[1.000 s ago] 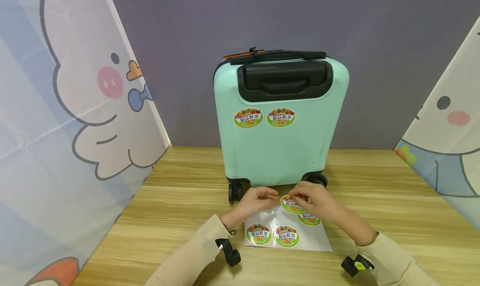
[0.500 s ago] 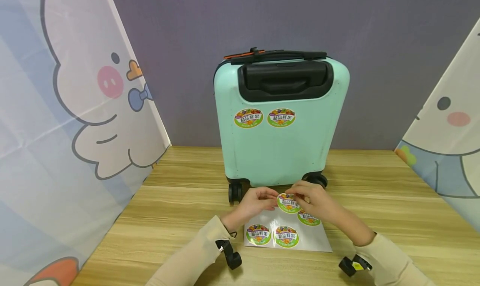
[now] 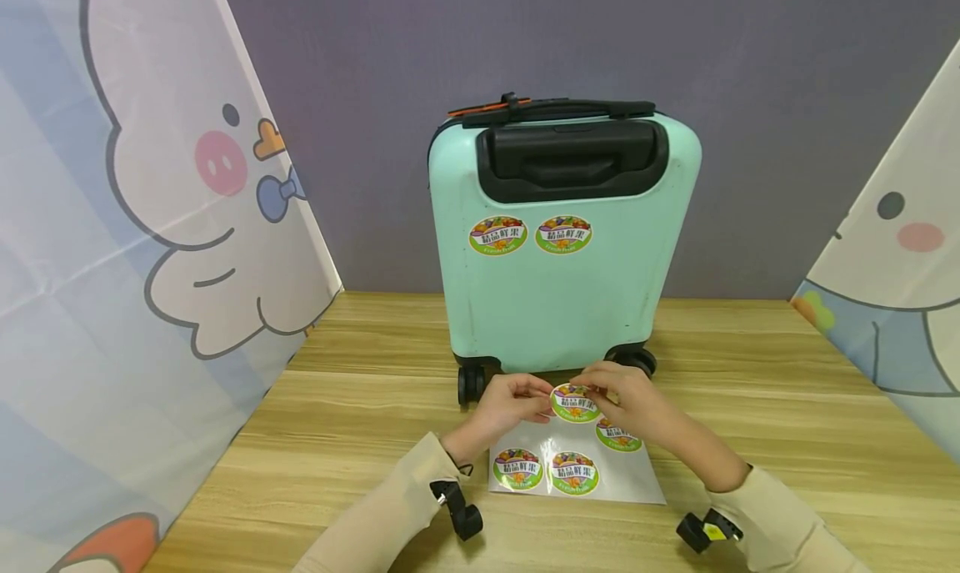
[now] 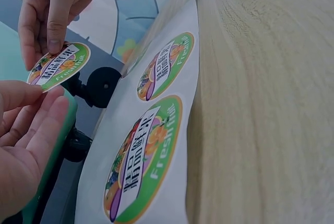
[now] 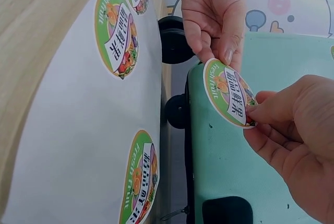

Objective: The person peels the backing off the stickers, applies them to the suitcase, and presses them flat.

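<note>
An oval fruit sticker (image 3: pixel 573 404), printed in green with "Fresh fruit" lettering, is held up off its backing between both hands. My right hand (image 3: pixel 628 399) pinches its edge between thumb and fingers, printed face toward me. At the opposite edge, the thumb and fingertips of my left hand (image 3: pixel 508 408) grip the sticker too, as the right wrist view shows. Below lies a glossy white backing sheet (image 3: pixel 633 480) with three more such stickers on it, one of them a lower-left sticker (image 3: pixel 517 469). Behind the hands stands a mint-green suitcase (image 3: pixel 555 306) bearing two of these stickers side by side.
The suitcase stands upright on black wheels (image 3: pixel 471 384) on a wood-grain table (image 3: pixel 360 423), its black handle recess (image 3: pixel 573 160) at the top. A grey wall (image 3: pixel 337 98) rises behind. Cartoon-printed cloths (image 3: pixel 150 306) flank the table on both sides.
The sticker has shifted left and slightly up in the right hand until its left edge meets the left hand's fingers, which now grip it. The backing sheet and suitcase stay put.
</note>
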`<state>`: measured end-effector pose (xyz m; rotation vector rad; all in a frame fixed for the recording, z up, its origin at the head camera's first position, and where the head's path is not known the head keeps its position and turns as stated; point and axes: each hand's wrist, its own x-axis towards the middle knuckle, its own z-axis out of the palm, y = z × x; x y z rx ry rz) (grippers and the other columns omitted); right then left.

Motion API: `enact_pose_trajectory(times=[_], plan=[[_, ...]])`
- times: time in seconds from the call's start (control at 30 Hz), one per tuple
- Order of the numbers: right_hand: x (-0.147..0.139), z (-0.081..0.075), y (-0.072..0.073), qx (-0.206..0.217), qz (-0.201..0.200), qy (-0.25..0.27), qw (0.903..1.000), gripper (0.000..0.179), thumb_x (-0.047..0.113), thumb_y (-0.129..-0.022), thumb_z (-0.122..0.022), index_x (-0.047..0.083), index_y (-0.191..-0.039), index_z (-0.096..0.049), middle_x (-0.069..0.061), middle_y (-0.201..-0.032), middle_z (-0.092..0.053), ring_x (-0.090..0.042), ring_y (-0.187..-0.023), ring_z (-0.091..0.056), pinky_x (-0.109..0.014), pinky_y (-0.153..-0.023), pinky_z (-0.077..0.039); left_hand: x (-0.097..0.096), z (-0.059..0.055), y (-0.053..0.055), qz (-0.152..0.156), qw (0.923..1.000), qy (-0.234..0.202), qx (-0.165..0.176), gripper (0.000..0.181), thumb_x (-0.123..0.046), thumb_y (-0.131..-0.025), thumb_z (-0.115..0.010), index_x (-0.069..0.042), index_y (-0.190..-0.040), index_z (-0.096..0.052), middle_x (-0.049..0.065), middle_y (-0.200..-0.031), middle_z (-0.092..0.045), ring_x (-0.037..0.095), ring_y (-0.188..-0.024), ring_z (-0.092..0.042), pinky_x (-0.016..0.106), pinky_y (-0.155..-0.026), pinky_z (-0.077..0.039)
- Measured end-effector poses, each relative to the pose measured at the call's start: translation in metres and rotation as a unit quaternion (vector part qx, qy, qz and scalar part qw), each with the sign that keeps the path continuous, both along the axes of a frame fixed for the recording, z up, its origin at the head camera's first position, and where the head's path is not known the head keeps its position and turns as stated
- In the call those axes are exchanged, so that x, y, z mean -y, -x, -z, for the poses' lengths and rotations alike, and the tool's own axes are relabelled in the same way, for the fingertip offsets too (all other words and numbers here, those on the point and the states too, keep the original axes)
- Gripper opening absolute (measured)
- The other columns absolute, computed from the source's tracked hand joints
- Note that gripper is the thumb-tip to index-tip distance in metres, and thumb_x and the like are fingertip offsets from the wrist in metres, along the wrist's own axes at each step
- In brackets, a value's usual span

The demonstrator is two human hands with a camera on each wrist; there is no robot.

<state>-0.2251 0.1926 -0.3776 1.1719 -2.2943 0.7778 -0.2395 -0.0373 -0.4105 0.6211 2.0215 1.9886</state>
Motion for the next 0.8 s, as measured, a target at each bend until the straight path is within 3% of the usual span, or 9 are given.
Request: enact_pose_trajectory(times=[0.4,0.8], plan=[[0.001,-0.001,-0.001,-0.006,0.011,-0.005,0.9999,0.031,-0.020,-0.075,-0.073,-0.001,-0.100,-0.074,-0.007,-0.094,-0.069,-0.010,-0.075,-0.058,-0.022,-0.058,-0.051,-0.001,-0.001,-0.001,-0.019,0.9998,-0.005,-0.005,0.017,0.004,-0.092,-0.066,0.012,-0.106,-0.069,0.021,-0.095,-0.073,0.022,-0.082,-0.073,0.034,-0.074,-0.061],[0.003,-0.010,0.005,-0.039,0.003,0.012,0.9992,0.031,-0.023,-0.074,-0.070,-0.003,-0.096,-0.075,-0.007,-0.090,-0.068,-0.009,-0.069,-0.056,-0.021,-0.054,-0.047,-0.002,-0.008,0.003,-0.025,0.9994,-0.021,-0.015,0.018,0.003,-0.090,-0.066,0.010,-0.106,-0.070,0.019,-0.094,-0.073,0.019,-0.079,-0.073,0.036,-0.074,-0.060]])
